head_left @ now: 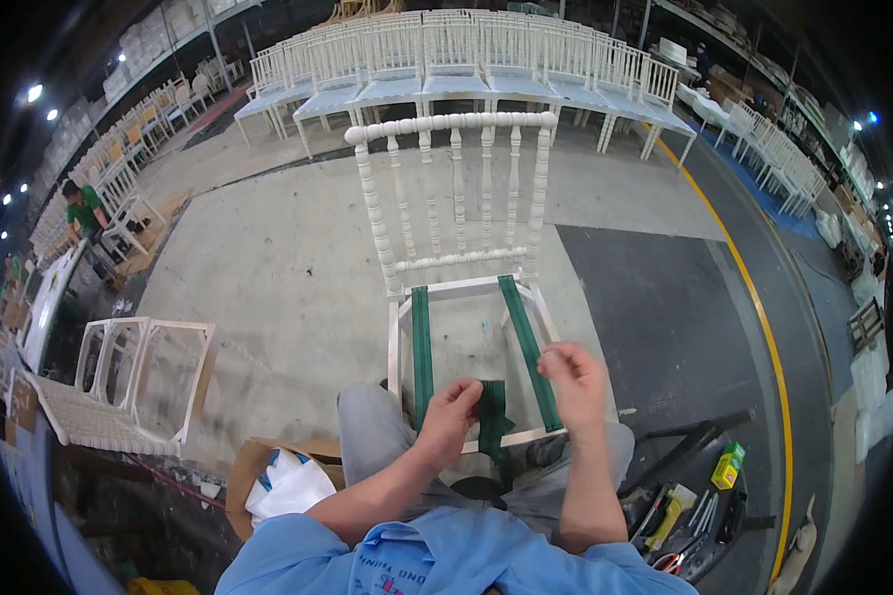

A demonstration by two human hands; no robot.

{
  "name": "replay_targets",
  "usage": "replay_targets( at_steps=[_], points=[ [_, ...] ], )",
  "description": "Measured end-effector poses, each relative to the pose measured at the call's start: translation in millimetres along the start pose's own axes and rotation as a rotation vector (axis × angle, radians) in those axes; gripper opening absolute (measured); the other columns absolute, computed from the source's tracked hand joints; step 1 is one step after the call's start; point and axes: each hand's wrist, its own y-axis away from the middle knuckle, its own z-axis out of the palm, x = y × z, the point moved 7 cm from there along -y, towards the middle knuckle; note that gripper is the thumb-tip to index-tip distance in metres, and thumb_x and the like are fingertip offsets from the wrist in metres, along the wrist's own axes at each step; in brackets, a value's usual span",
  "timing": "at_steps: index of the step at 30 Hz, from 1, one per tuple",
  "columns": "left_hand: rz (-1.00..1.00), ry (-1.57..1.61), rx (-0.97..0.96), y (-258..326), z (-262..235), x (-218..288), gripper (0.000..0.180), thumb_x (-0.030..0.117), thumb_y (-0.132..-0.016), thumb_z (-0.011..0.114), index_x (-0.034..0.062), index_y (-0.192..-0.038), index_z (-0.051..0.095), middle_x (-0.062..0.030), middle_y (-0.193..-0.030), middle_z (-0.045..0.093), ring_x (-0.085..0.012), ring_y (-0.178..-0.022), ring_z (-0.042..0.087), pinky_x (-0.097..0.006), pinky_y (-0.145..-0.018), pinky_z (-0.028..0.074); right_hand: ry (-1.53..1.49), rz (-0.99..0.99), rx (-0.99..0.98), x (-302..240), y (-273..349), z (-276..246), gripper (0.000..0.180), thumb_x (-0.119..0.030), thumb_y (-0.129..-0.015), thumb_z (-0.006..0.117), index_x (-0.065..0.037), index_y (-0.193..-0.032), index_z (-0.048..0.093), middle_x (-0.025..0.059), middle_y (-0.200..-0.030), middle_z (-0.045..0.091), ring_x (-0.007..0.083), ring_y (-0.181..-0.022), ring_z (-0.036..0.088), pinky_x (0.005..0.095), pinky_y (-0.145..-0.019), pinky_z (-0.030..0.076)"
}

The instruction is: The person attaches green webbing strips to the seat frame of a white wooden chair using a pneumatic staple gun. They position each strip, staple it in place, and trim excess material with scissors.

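Note:
In front of me stands a white chair with turned back spindles and an open seat frame. Two green webbing straps run front to back across the seat opening, a left strap and a right strap. My left hand pinches a loose length of green webbing, which hangs down over the front of the seat. My right hand is raised by the right strap, its thumb and fingertips drawn together. Whatever those fingertips may hold is too small to make out.
Rows of white chairs stand at the back. Another white chair frame lies at left, beside a cardboard box with white bags. On the right are hand tools and a green-yellow box. A co-worker is far left.

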Motion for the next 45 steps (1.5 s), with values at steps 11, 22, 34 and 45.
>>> replay_targets(
  at_steps=[11,22,34,45],
  points=[
    [0.081,0.101,0.104,15,14,14,0.015,0.017,-0.102,0.068,0.0056,-0.112,0.068,-0.0013,-0.099,0.069,-0.0137,-0.093,0.065,-0.033,-0.085,0.052,0.223,-0.058,-0.176,48,25,35,0.017,-0.004,-0.09,0.073,-0.001,-0.106,0.069,0.0079,-0.095,0.072,0.0161,-0.091,0.07,0.0296,-0.086,0.055],
    [0.015,0.119,0.102,13,7,10,0.014,0.018,-0.102,0.068,0.0068,-0.11,0.07,0.0006,-0.097,0.068,-0.0115,-0.088,0.062,-0.031,-0.082,0.051,0.382,-0.165,-0.202,38,21,43,0.019,-0.001,-0.087,0.074,-0.001,-0.106,0.073,0.0134,-0.094,0.073,0.0248,-0.087,0.073,0.0331,-0.077,0.056],
    [0.225,-0.16,0.083,2,5,24,0.016,0.002,-0.098,0.068,0.0016,-0.113,0.069,-0.0033,-0.105,0.071,-0.0087,-0.098,0.064,-0.026,-0.089,0.052,0.504,-0.258,-0.198,37,12,50,0.013,-0.002,-0.088,0.074,-0.002,-0.101,0.072,0.0136,-0.092,0.071,0.0315,-0.083,0.07,0.0376,-0.072,0.055],
    [0.691,-0.897,0.158,-23,9,65,0.02,-0.001,-0.087,0.076,0.0036,-0.107,0.071,-0.0076,-0.1,0.07,-0.0198,-0.094,0.067,-0.031,-0.085,0.053,0.535,-0.232,-0.226,57,-23,59,0.013,0.0,-0.086,0.073,-0.003,-0.098,0.071,0.0116,-0.093,0.069,0.0301,-0.085,0.07,0.0372,-0.072,0.055]
  ],
)
